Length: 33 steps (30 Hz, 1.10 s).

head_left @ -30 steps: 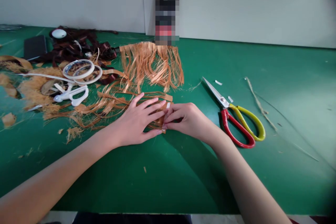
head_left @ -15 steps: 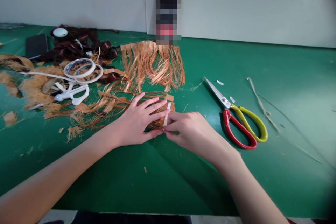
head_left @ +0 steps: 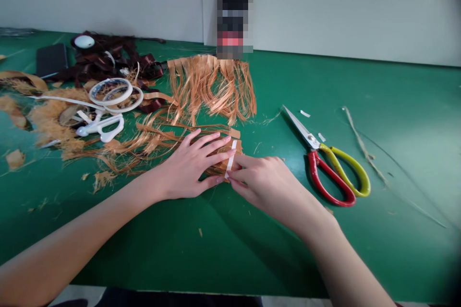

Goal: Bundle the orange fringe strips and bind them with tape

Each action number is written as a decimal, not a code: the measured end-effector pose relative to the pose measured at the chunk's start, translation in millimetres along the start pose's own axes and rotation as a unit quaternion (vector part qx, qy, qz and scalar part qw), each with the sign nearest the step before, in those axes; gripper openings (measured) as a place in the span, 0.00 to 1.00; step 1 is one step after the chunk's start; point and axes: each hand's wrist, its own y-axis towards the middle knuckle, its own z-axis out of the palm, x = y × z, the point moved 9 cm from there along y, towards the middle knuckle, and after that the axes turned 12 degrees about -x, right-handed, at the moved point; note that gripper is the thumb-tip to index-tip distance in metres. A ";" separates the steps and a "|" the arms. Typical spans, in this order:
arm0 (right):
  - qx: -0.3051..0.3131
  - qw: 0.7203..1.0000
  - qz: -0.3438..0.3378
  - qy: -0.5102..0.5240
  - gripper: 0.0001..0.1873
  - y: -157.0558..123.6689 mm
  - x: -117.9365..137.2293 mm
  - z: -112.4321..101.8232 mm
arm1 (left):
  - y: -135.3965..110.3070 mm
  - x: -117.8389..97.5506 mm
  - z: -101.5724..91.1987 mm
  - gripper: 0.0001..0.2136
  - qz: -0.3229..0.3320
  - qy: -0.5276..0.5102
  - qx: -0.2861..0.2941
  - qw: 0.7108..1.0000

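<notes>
My left hand [head_left: 192, 165] lies open with its fingers spread, pressing a fringed brown ribbon [head_left: 238, 146] flat on the table. A narrow white tape strip [head_left: 231, 160] crosses the ribbon near its right end, and my left fingertips touch its left side. My right hand [head_left: 257, 175] is closed at the ribbon's lower right end, fingertips beside the tape. What lies between those fingers is hidden. Loose brown strands [head_left: 144, 141] run out leftward from under my left hand.
Red-and-yellow-handled scissors [head_left: 326, 163] lie to the right, near small white scraps [head_left: 305, 113]. Behind my hands lies another fringed piece [head_left: 212, 88]. On the left are tape rolls [head_left: 111, 92], white scissors [head_left: 104, 126], dark ribbon [head_left: 118, 64] and a black phone-like slab [head_left: 52, 61].
My right fingers have shifted slightly right and off the tape's edge, so more of the white strip shows. My left hand stays spread on the ribbon. The whole view has shifted a little.
</notes>
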 end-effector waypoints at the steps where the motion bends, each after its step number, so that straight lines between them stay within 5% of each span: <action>1: -0.002 1.000 -0.001 0.003 0.13 -0.2 -0.3 -0.2 | 0.0 0.0 0.0 0.24 -0.001 0.000 0.000 1.000; 10: 0.011 1.000 -0.023 -0.009 0.11 -1.8 9.1 6.5 | 0.1 0.8 0.1 0.25 -0.007 -0.006 -0.001 1.000; 21: -0.060 0.996 -0.051 -0.031 0.12 -1.1 16.3 4.0 | 1.3 0.2 -0.7 0.24 -0.013 -0.008 0.004 1.000; 33: -0.078 0.985 0.099 0.116 0.08 5.6 -7.5 6.5 | 1.2 -0.7 -0.9 0.23 -0.018 -0.016 0.003 1.000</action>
